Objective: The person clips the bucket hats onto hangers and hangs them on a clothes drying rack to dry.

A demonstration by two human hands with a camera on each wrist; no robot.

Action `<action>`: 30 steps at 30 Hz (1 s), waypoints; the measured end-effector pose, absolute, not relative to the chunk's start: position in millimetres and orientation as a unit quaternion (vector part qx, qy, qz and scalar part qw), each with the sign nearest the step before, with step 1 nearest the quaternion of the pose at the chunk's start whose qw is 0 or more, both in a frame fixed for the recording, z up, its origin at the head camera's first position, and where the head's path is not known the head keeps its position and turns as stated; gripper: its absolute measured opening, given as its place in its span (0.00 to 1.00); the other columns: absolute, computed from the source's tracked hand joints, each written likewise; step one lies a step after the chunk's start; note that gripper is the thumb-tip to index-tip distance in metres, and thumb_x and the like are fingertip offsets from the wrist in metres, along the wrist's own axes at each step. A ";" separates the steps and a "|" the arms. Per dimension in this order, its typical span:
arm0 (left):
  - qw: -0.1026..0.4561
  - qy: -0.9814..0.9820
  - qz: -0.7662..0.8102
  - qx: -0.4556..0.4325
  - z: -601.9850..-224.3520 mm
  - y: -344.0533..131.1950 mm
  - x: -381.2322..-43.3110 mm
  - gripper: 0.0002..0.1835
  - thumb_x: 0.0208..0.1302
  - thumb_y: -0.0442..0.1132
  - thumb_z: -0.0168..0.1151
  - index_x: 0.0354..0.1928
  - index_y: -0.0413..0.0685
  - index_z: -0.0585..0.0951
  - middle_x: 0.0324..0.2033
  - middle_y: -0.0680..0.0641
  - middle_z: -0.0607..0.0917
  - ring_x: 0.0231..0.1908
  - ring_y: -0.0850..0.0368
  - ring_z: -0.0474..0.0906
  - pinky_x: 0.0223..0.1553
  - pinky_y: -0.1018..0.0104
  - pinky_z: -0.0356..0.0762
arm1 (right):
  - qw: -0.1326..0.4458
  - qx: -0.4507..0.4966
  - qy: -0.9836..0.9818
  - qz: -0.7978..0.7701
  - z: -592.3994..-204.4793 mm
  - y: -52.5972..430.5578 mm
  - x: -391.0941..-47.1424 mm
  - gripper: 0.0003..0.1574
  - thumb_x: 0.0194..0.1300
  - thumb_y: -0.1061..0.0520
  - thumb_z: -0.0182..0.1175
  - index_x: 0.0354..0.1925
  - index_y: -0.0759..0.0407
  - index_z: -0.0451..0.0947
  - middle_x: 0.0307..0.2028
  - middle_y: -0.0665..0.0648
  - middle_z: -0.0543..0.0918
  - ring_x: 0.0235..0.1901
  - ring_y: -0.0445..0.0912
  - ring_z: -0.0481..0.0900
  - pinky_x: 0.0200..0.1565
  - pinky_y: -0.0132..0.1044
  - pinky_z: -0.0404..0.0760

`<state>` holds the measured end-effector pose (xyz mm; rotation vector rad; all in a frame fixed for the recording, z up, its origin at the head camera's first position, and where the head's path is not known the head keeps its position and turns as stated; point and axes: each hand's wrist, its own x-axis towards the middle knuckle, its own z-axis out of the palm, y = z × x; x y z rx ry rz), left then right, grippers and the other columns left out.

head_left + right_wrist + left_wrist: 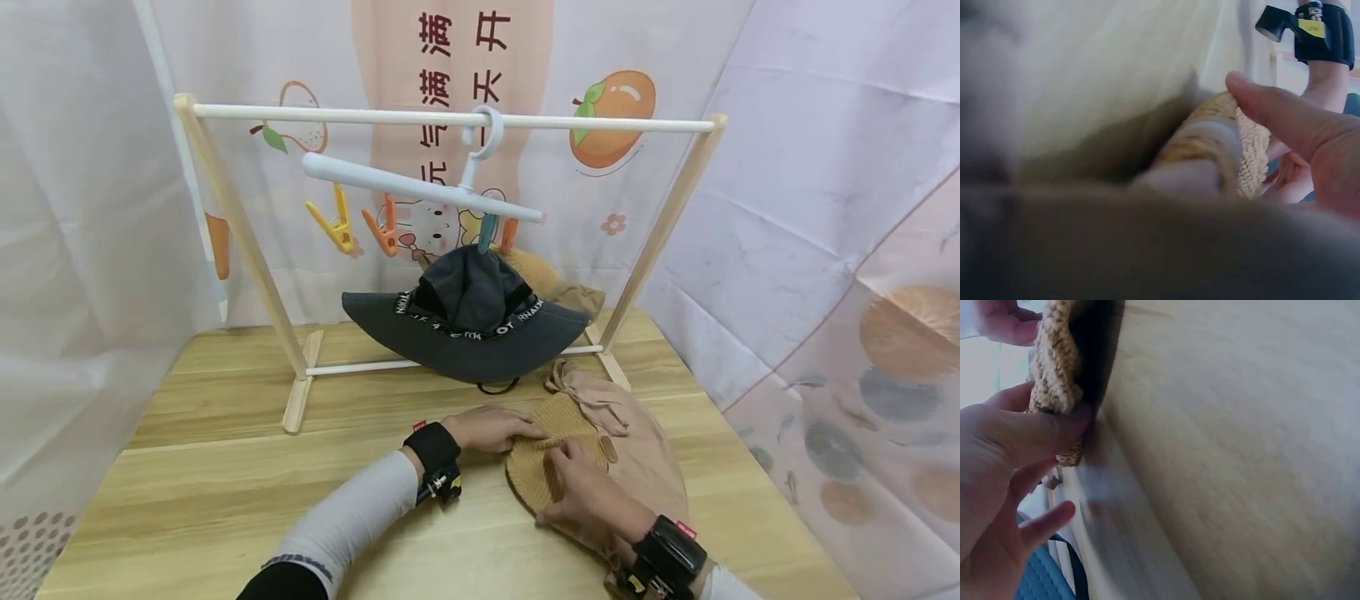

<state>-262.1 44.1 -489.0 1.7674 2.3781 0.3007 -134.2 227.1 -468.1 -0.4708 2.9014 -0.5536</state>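
A sun hat with a tan woven part (551,417) and a soft beige fabric part (648,458) lies on the table, a tied bow and a small brown tag on it. My left hand (491,427) pinches the woven edge (1057,362) between thumb and fingers, clearest in the left wrist view. Just nearer, my right hand (588,487) grips the woven part, bent up between thumb and fingers. In the right wrist view its thumb (1272,109) lies along the woven rim (1216,112); beige fabric blurs the foreground and hides much of that hand.
Behind stands a wooden rack (251,250) with a white top bar. From it a tilted pale blue hanger (420,190) carries several clips, such as a yellow clip (339,223). A dark bucket hat (480,300) hangs there, another tan hat (536,273) behind it.
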 end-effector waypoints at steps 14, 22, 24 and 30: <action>0.107 0.806 0.065 0.578 -477.3 50.4 -266.9 0.30 0.59 0.32 0.60 0.64 0.58 0.69 0.64 0.51 0.70 0.65 0.58 0.61 0.63 0.64 0.64 | 0.049 -0.197 0.968 -0.147 -469.8 234.2 -135.3 0.47 0.34 0.41 0.74 0.51 0.59 0.69 0.41 0.57 0.68 0.40 0.49 0.68 0.37 0.45 0.75; 0.115 0.803 0.067 0.581 -479.0 49.2 -265.2 0.29 0.61 0.32 0.59 0.64 0.58 0.69 0.64 0.52 0.70 0.66 0.57 0.59 0.65 0.65 0.62 | 0.045 -0.208 0.966 -0.149 -467.1 230.5 -132.0 0.29 0.38 0.55 0.67 0.43 0.58 0.72 0.36 0.54 0.66 0.31 0.43 0.64 0.27 0.35 0.69; 0.119 0.804 0.068 0.579 -478.9 48.7 -264.7 0.29 0.62 0.32 0.58 0.64 0.58 0.69 0.65 0.53 0.70 0.66 0.57 0.58 0.65 0.65 0.62 | 0.037 -0.213 0.968 -0.130 -466.9 227.7 -130.4 0.31 0.39 0.53 0.68 0.45 0.59 0.72 0.35 0.55 0.67 0.32 0.46 0.65 0.27 0.37 0.69; 0.131 0.807 0.066 0.572 -483.9 46.6 -264.5 0.27 0.63 0.33 0.58 0.63 0.60 0.70 0.64 0.57 0.70 0.67 0.58 0.56 0.66 0.65 0.59 | 0.005 -0.221 0.972 -0.080 -468.9 220.0 -124.2 0.27 0.41 0.50 0.71 0.38 0.60 0.74 0.31 0.55 0.68 0.32 0.50 0.66 0.27 0.41 0.69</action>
